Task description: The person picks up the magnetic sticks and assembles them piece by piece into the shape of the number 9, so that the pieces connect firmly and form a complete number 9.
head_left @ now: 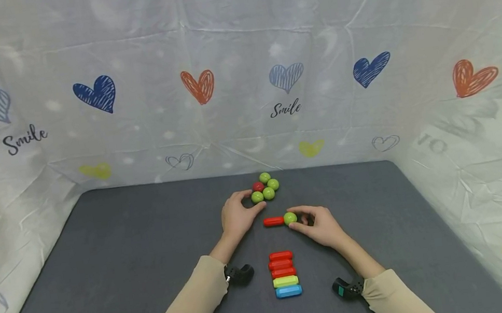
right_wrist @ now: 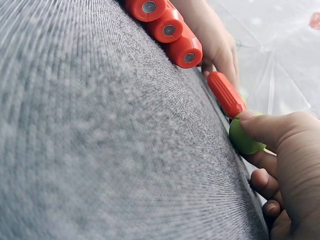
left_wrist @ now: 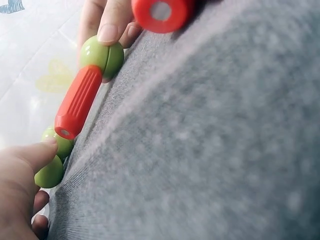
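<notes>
My right hand (head_left: 319, 225) pinches a green ball (head_left: 290, 218) between thumb and index finger. A red building stick (head_left: 273, 221) meets the left side of that ball and points toward the left. Farther back, my left hand (head_left: 238, 214) has its thumb and index finger around another green ball (head_left: 257, 197), at the near edge of a cluster. In the left wrist view, the left thumb lies against this green ball (left_wrist: 60, 142). The cluster also holds a red ball (head_left: 258, 187) and several green balls (head_left: 268, 193).
Nearer the person, a stack-like row of sticks lies side by side: several red sticks (head_left: 281, 264), a yellow-green stick (head_left: 285, 281) and a blue stick (head_left: 288, 292). Metal discs show in the red sticks' ends. A hanging sheet with printed hearts borders the grey table (head_left: 148, 242).
</notes>
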{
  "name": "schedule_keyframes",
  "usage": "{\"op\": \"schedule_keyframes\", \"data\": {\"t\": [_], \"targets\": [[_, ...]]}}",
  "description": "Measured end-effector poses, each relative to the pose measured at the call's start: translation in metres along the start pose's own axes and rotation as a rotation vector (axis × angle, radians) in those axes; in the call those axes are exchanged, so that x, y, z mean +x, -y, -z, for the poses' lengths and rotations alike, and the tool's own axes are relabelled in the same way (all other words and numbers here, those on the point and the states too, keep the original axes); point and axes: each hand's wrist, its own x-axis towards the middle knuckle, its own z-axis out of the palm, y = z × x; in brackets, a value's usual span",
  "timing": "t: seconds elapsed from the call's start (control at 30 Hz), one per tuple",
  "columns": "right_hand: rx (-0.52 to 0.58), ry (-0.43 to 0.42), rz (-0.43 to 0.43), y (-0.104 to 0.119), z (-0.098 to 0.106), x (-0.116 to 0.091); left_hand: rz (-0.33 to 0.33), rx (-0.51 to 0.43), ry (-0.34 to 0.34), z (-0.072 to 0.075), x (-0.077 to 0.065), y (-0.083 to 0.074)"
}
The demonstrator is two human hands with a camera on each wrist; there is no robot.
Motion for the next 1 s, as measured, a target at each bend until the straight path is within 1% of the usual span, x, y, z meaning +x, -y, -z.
{"op": "schedule_keyframes", "data": {"t": [0.13,0.3,0.47,0.77,1.0], "targets": [[0.0,0.003,0.0,0.0002,0.0,0.0,0.0,0.002,-0.013,-0.0019,0.0013,0.0006],[0.014,-0.001,0.012,-0.0004,-0.0002,0.0001,-0.02,-0.021,-0.031,-0.0023,0.0013,0.0014],[0.011,0.001,0.001,0.0001,0.0001,-0.0003,-0.027,-0.04,-0.043,-0.0018,0.0,0.0018],[0.006,-0.004,0.001,0.0013,0.0004,-0.0002,-0.015,-0.068,-0.033,-0.0021,0.0009,0.0031],[0.012,-0.009,0.016,0.0007,-0.0007,-0.0002,-0.022,-0.144,-0.035,0.0029,-0.0035,0.0062]]}}
